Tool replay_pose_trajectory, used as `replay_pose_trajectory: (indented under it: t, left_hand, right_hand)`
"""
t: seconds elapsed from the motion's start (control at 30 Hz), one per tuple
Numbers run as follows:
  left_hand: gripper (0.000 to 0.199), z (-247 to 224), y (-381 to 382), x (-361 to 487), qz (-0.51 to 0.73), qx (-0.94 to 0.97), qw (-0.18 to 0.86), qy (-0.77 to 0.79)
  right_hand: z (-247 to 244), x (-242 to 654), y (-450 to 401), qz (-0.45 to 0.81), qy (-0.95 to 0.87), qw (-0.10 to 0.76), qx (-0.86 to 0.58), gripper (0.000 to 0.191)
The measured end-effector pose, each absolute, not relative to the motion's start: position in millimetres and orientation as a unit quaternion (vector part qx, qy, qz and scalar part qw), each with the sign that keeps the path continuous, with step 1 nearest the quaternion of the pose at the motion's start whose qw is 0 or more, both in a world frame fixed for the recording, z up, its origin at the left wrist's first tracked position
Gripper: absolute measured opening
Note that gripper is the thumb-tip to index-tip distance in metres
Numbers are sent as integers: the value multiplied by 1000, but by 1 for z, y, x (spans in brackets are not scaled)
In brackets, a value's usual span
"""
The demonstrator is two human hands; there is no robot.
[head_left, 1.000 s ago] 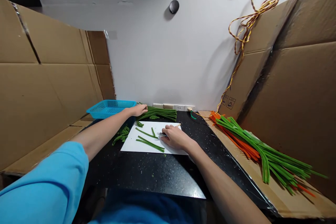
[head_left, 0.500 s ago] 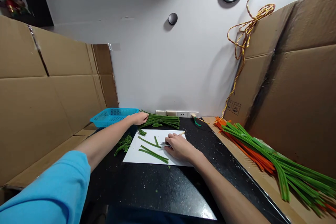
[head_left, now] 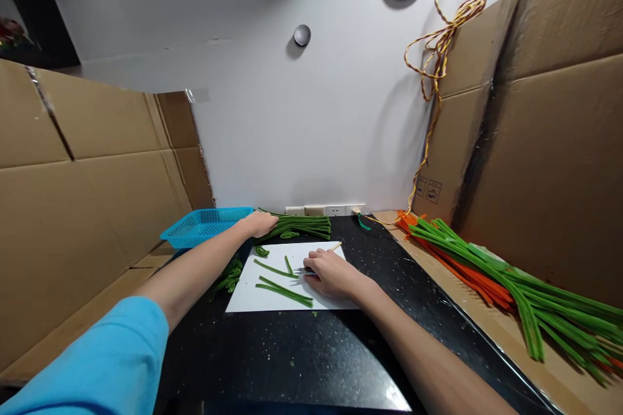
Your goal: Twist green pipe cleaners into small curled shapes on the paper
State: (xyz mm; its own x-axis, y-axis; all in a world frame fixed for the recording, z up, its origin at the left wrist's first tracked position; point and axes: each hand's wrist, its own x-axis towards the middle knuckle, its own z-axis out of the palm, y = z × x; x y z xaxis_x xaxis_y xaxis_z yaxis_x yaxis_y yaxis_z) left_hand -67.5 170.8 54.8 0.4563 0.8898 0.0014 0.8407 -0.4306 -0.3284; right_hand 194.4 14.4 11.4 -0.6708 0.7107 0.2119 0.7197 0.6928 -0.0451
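Note:
My left hand (head_left: 263, 223) reaches to the left end of a bundle of dark green fuzzy stems (head_left: 309, 226), its fingers closed over them; what they pinch is too small to tell. Over the right part of a white sheet (head_left: 238, 300), my right hand (head_left: 328, 270) is closed on a small metal tool (head_left: 300, 270) that points left, probably scissors or pliers. A light wooden stick (head_left: 335, 246) shows beyond that hand. Several cut green stems (head_left: 283, 290) and a small coiled green piece (head_left: 261, 251) lie on the sheet.
A blue basket (head_left: 207, 227) stands at the back left. Looped green pieces (head_left: 231, 277) lie left of the sheet. Bright green stems (head_left: 487, 266) and orange stems (head_left: 467, 279) rest on cardboard at right. Cardboard walls (head_left: 92, 207) flank the black table (head_left: 272, 356).
My left hand has moved slightly right along the dark green bundle. My right hand stays almost in place with the tool. The camera view has shifted a little.

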Motion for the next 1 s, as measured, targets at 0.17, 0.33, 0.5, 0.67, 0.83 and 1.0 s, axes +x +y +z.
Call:
replay_pose_trajectory:
  t: [0.17,0.33,0.5,0.67,0.83,1.0]
  left_hand:
    - [26,50,167,-65,71,-837,174,-513]
    - [29,43,165,-53,36,-839,199,-505]
    - [28,37,170,-30,41,-831,224,-507]
    - [27,41,174,-19,52,-828,233,-507]
    - [27,50,175,-17,54,-830,224,-507]
    - [29,43,173,-19,49,-833,216,-507]
  right_hand:
    - [11,193,14,-35,-919,96,-381,18]
    - [9,191,16,-36,-927,101,-358,17]
    - [9,191,15,-32,-932,99,-349,15]
    - [11,191,14,-38,-931,101,-348,16]
    - [10,190,14,-41,-933,100,-344,18]
    - [9,191,15,-40,-933,99,-343,17]
